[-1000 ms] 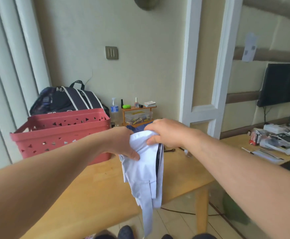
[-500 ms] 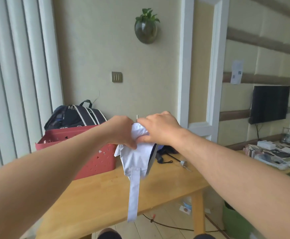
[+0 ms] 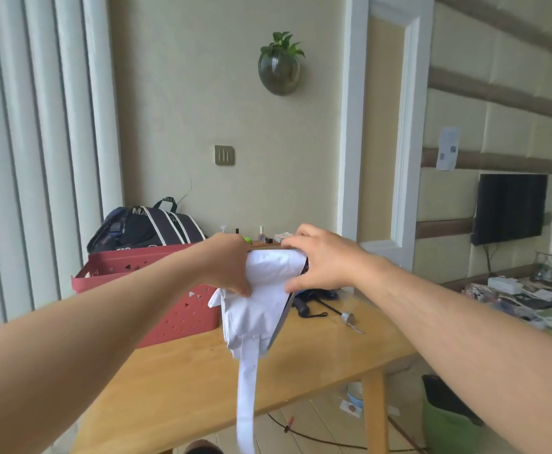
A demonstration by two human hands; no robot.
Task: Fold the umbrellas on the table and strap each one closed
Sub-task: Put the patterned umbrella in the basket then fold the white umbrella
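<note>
1. Holding the white umbrella [image 3: 261,299] in the air above the wooden table [image 3: 176,381], you keep it in front of you at the level of your hands.
2. Your left hand [image 3: 232,267] grasps the left side of the bundled cloth, with the thumb pressed on the front.
3. Your right hand [image 3: 317,257] grasps the top right side, fingers curled over the upper edge and thumb below.
4. A long white strap [image 3: 246,398] hangs loose from the bundle, down past the table edge.
5. A dark umbrella [image 3: 314,298] lies on the table just behind the white one, partly hidden by your right hand.
6. A red basket [image 3: 183,306] stands on the table at the left, and a black bag [image 3: 147,227] is behind it.
</note>
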